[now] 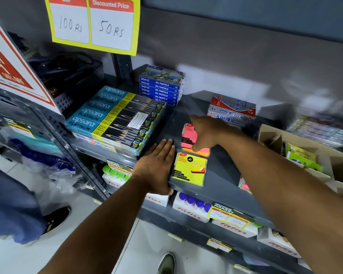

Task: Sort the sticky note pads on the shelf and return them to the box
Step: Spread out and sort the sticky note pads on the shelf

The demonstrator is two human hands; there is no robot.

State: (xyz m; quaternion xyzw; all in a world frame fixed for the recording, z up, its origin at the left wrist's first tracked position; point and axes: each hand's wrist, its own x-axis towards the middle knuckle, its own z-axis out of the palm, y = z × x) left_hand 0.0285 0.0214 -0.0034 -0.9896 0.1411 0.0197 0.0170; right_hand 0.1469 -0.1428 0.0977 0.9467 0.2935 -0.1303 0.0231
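Observation:
A yellow sticky note pad (188,170) lies near the front edge of the grey shelf (222,175). Just behind it sits a stack with a pink pad (188,136) on top and an orange pad (188,150) showing underneath. My right hand (207,131) reaches over the pink stack, its fingers curled around the stack's right side and top. My left hand (157,165) lies flat on the shelf just left of the yellow pad, fingers together. A cardboard box (313,155) at the right holds green and pink pads.
Apsara pencil boxes (117,117) are stacked left of my hands, Doms oil pastel boxes (160,88) behind them, and Softek packs (233,111) at the back right. A price sign (93,22) hangs above. Bottles in white cartons fill the shelf below.

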